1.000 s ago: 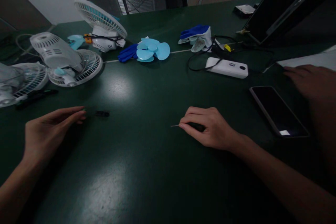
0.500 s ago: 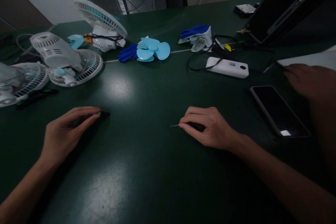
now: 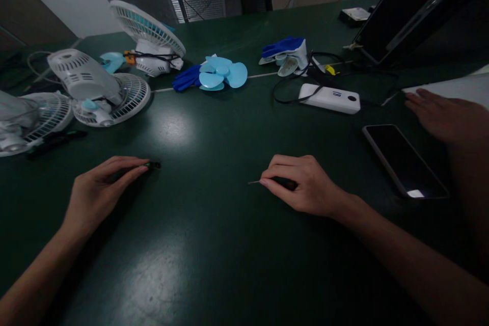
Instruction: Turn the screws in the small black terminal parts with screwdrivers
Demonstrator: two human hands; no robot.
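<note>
- While the left grip point(image 3: 101, 183) pinched a small dark piece point(image 3: 154, 165), the piece seemed light, best held edgewise.
- The right grip point(image 3: 300, 183) closed around a stiff-looking screwdriver handle point(image 3: 286, 183).

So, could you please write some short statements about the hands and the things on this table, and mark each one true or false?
1. The right hand holds a thin-tipped tool. True.
2. The left hand holds a glove. False: it pinches a small dark piece.
3. The blue fan blade is left of the white device. True.
4. The phone stands upright. False: it lies flat.
5. Another person's hand is visible. True.
</note>
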